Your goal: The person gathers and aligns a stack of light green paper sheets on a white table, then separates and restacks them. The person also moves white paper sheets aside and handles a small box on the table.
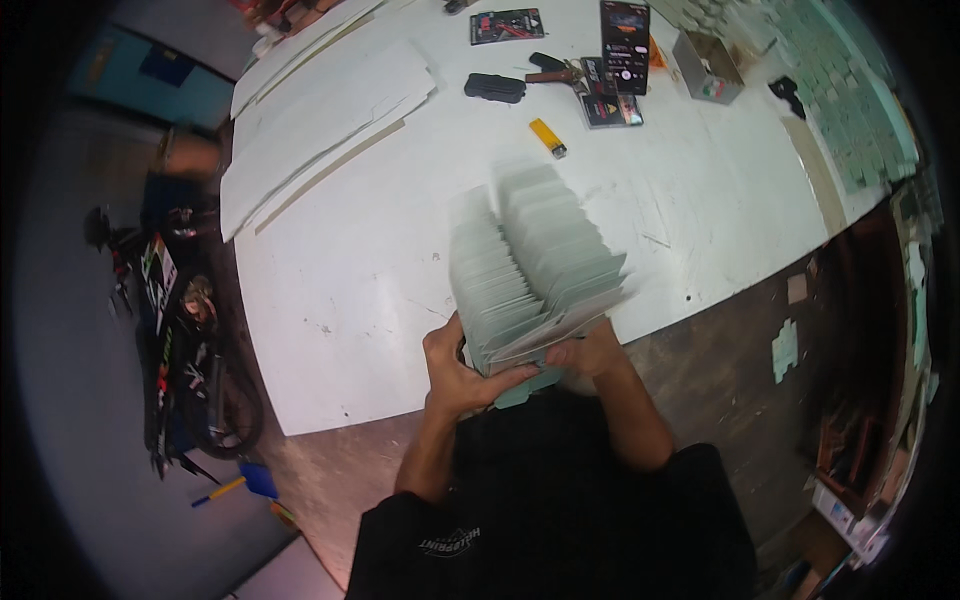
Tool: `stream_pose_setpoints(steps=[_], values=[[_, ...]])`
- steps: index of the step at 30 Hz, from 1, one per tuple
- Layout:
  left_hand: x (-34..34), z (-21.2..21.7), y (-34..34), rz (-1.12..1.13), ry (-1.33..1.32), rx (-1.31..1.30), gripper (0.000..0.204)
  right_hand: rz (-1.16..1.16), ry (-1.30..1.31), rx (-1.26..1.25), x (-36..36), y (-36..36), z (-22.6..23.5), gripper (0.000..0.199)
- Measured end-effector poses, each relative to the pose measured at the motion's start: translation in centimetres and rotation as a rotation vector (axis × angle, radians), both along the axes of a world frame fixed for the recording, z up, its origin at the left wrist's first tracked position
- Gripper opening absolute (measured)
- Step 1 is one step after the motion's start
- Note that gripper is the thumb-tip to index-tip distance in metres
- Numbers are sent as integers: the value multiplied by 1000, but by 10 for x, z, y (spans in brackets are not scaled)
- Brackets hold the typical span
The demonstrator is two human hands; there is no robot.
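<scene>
Both hands hold a thick stack of pale green die-cut card pieces (pixel 545 255) at the near edge of the white table. The cards stand in two fanned rows with a groove between them, and the far end is blurred. My left hand (pixel 460 370) wraps the near left corner, its thumb pressed along the front card. On the right side my right hand (pixel 592 352) grips the near end, thumb in front, its other fingers hidden behind the cards. A green flap (pixel 525 388) sticks out beneath the stack, between the hands.
On the white table (pixel 340 330) lie a yellow lighter (pixel 547 137), a black case (pixel 495 88), keys (pixel 560 72), a propped phone (pixel 625 48) and a grey open box (pixel 708 68). Large paper sheets (pixel 330 110) cover the far left; more green cards (pixel 845 100) the far right. A bicycle (pixel 190 340) stands left.
</scene>
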State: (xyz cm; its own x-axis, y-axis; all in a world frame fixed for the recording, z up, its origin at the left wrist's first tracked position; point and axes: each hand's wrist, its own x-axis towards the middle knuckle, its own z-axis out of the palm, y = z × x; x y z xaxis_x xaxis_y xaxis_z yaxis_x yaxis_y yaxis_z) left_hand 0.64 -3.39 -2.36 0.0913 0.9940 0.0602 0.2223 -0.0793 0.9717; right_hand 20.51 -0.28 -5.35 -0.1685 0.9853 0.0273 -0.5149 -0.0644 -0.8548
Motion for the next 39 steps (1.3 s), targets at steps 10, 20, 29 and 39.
stream_pose_setpoints(steps=[10,20,29,39], values=[[47,32,-17,11,242,-96,104,-498,110,23,0,-20,-19,106],[50,-10,-12,152,243,224,90,-633,-169,251,4,-30,-56,109],[25,-13,12,24,183,222,76,102,-360,174,36,-36,-2,57],[52,29,23,162,-411,245,97,-125,-549,356,17,-24,-18,63]])
